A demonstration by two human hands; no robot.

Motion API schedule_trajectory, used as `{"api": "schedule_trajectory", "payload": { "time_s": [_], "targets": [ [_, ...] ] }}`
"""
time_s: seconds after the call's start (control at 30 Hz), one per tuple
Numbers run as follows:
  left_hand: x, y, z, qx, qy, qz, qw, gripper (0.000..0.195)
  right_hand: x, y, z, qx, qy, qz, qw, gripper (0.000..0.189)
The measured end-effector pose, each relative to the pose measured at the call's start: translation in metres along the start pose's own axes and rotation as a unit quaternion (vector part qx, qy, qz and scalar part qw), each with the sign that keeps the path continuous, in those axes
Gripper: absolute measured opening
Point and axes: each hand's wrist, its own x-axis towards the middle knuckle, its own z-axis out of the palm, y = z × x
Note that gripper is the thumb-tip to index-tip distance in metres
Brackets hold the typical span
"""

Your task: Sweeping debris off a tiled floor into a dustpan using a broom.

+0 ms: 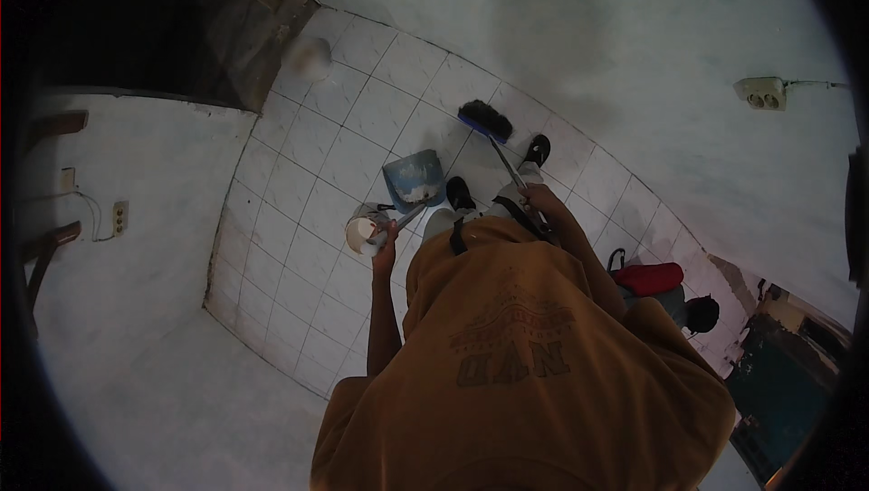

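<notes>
My left hand (385, 247) is closed around the grey handle of a blue dustpan (412, 179), which lies low over or on the white floor tiles with pale debris in it. In my right hand (541, 199) is the metal-coloured handle of a broom (485, 120) with a dark-bristled head and a blue edge. The broom head is on the tiles, beyond my feet and to the right of the dustpan. Beside the dustpan handle, partly behind my left hand, stands a light-coloured bucket (360, 234); its contents cannot be made out.
My dark shoes (459, 194) stand between dustpan and wall. A blurred whitish round thing (309, 58) is near the dark doorway. At the right, another person (669, 297) with a red item is low near the wall. Wall sockets (766, 93) and wooden brackets (58, 240) are on the walls.
</notes>
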Motion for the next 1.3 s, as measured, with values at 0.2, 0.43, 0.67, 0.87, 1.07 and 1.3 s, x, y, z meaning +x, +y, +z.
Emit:
{"api": "schedule_trajectory", "payload": {
  "time_s": [0.2,0.43,0.67,0.87,1.07,1.3],
  "targets": [
    [0.002,0.005,-0.008,0.082,-0.091,0.125,0.984,0.013,-0.001,0.002,-0.001,0.020,0.011,0.006,1.000,0.022],
    [-0.013,-0.006,-0.001,0.069,-0.127,0.158,0.977,0.008,0.003,0.004,-0.003,-0.030,0.009,-0.009,0.999,0.025],
    [-0.022,-0.005,0.003,0.013,-0.090,0.150,0.984,0.008,-0.004,-0.005,0.004,-0.044,0.034,0.004,0.998,0.024],
    [-0.018,0.000,0.005,0.010,-0.082,0.206,0.975,0.005,-0.004,-0.008,0.003,-0.027,0.005,0.029,0.999,0.022],
    [-0.015,0.003,0.000,0.058,-0.077,0.201,0.975,0.005,-0.007,-0.008,0.004,0.001,0.012,0.027,1.000,0.023],
    [-0.015,-0.002,-0.005,0.049,-0.075,0.174,0.981,0.004,-0.009,-0.012,0.007,-0.030,0.001,0.007,1.000,0.024]
  ]
}}
